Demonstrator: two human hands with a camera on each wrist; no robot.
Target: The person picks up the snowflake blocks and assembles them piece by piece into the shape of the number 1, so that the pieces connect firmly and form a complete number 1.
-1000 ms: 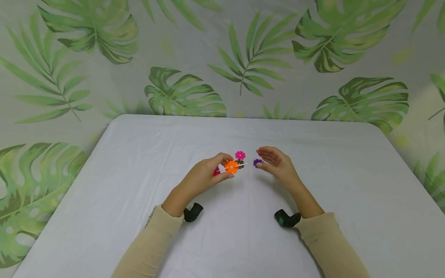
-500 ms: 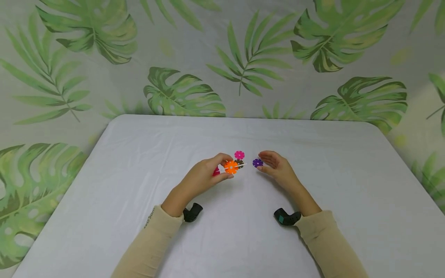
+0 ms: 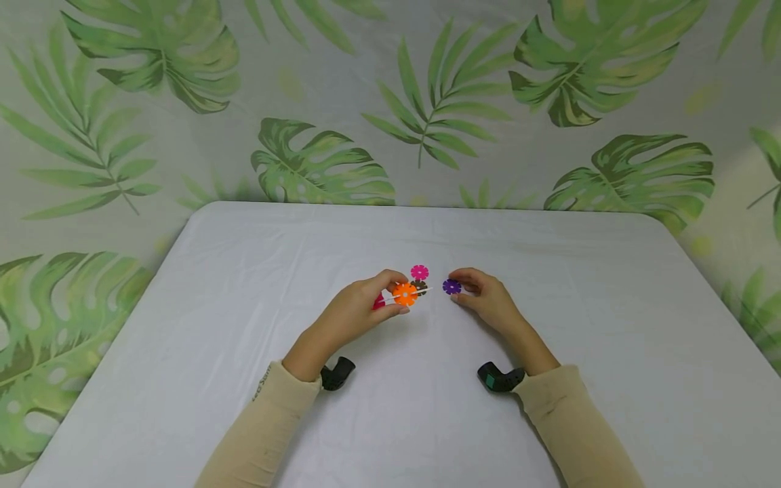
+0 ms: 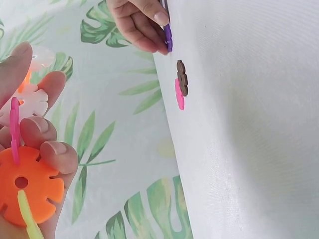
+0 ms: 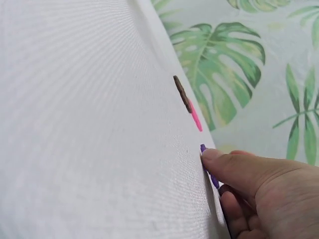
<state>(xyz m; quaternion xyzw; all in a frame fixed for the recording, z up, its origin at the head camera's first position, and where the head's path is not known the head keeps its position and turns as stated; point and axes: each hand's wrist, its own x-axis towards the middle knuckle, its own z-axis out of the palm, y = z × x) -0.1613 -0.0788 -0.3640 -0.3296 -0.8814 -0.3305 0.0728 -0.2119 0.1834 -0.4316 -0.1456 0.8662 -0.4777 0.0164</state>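
My left hand (image 3: 354, 303) holds a group of joined flower-shaped plastic discs off the table. In it the left wrist view shows an orange disc (image 4: 40, 194), a pink disc (image 4: 15, 124) on edge, a clear whitish disc (image 4: 35, 102) and a yellow piece (image 4: 30, 219). Fingers hide part of the group. To the right, my right hand (image 3: 493, 303) pinches a purple flower disc (image 3: 451, 287) at its edge, thumb on one side and fingers on the other. The purple disc is down at the tabletop.
Between the hands, a pink flower disc (image 3: 419, 272) and a brown flower disc (image 3: 422, 289) lie touching on the white-covered table (image 3: 549, 271). A leaf-patterned cloth (image 3: 342, 88) hangs behind the table. Black wrist devices (image 3: 500, 377) jut inward from both sleeves.
My right hand has come lower, and its fingers have drawn in around the edge of the purple disc. The left hand and its discs have hardly moved.
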